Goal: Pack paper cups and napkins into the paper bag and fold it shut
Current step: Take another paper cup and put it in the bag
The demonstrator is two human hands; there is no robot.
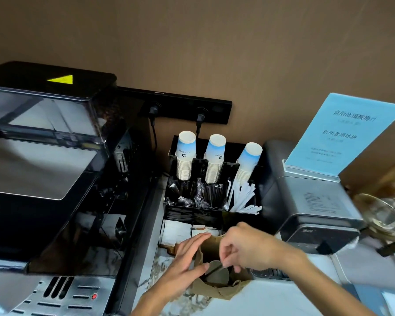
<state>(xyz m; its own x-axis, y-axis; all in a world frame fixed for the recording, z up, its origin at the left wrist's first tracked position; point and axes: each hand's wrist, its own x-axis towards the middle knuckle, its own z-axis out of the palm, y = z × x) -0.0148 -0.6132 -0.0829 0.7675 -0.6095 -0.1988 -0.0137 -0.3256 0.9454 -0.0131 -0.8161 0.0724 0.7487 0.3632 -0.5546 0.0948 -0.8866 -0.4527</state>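
A brown paper bag (224,289) stands open on the marble counter, near the front. Inside it I see the rim of a paper cup (217,271). My left hand (187,261) holds the bag's left edge, thumb on the rim and fingers flat against the outside. My right hand (246,247) reaches over the bag's mouth with fingers pinched on a thin dark stick that points into the cup. Three stacks of upside-down white and blue paper cups (185,153) stand in a black organiser (219,215) behind the bag. White napkins (177,231) lie in its front compartment.
A large black coffee machine (50,169) fills the left side. A grey appliance (315,208) with a blue sign (342,135) stands on the right, and a glass bowl (383,215) beyond it. Wrapped straws (242,197) and dark stirrers fill the organiser's middle row.
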